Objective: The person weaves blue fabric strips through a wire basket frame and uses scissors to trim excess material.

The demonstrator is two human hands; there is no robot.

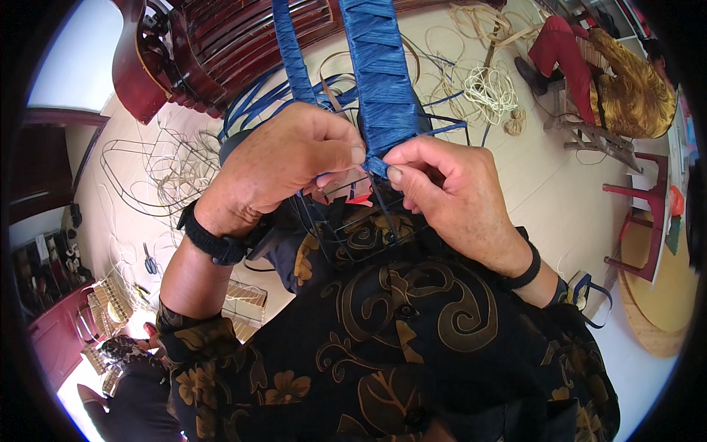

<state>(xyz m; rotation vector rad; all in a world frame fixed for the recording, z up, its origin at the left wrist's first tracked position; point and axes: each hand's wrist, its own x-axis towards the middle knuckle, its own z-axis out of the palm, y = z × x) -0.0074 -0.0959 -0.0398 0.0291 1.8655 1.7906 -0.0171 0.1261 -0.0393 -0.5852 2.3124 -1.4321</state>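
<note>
Blue strip-wrapped band (pixel 379 81) | upper centre, lower end between left hand (pixel 283 162) and right hand (pixel 464 199) | I see both pinching it

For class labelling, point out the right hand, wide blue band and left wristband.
Right hand (pixel 460 190): head view, hand's middle.
Wide blue band (pixel 379 79): head view, wrapped face.
Left wristband (pixel 207 238): head view, outer surface.

From my remote seat I counted two bare hands, one left hand (pixel 283 162) and one right hand (pixel 460 195), two dark wristbands (pixel 210 237), and two blue-wrapped strips (pixel 379 74). Around them I made out two other people (pixel 633 96), one dark-red wooden bench (pixel 243 37) and one red stool (pixel 654 195); at the distorted right rim, seemingly two round boards (pixel 674 283) overlapped.
</note>
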